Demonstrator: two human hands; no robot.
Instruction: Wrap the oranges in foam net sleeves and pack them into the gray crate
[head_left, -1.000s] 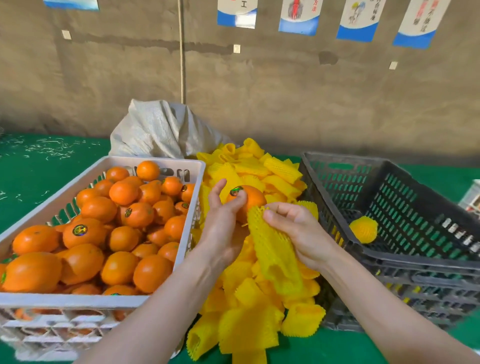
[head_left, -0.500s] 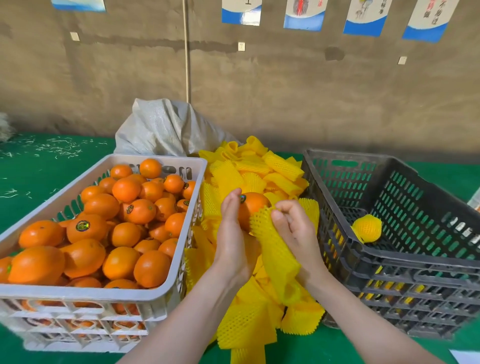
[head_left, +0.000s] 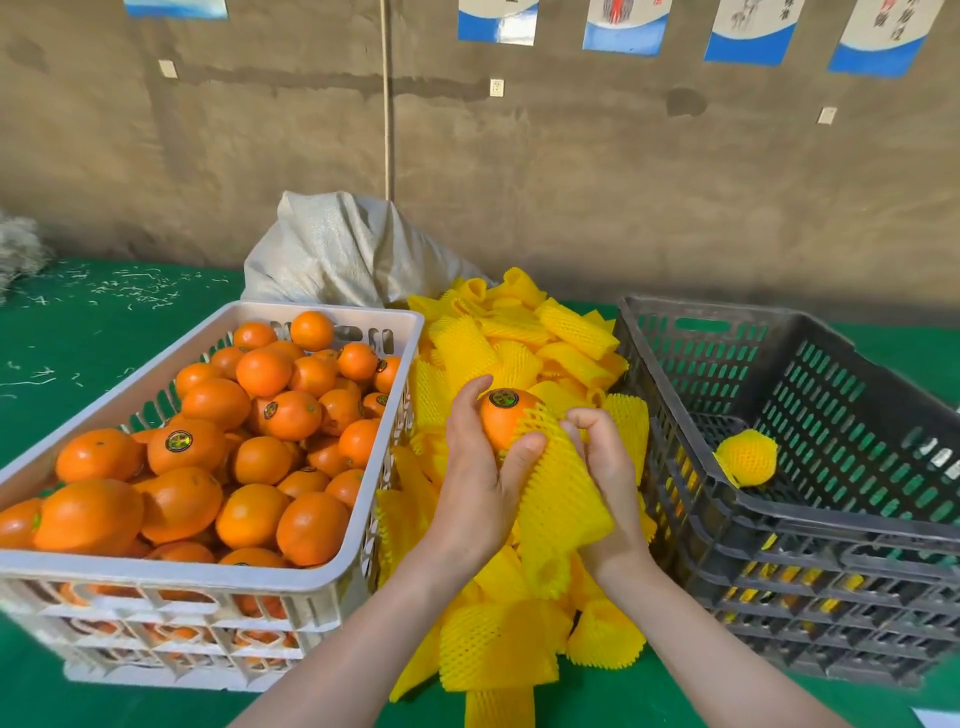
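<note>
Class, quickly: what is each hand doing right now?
Left hand: closed on the orange.
Right hand: gripping the foam net sleeve.

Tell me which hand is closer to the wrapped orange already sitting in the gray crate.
Right. The right hand is on the crate side, holding the foam sleeve; the left hand grips the bare orange, farther from the wrapped orange.

I see the orange (head_left: 503, 422), stickered on top, half inside a yellow foam net sleeve (head_left: 558, 499); one wrapped orange (head_left: 748, 458) lies in the gray crate (head_left: 810, 525).
</note>
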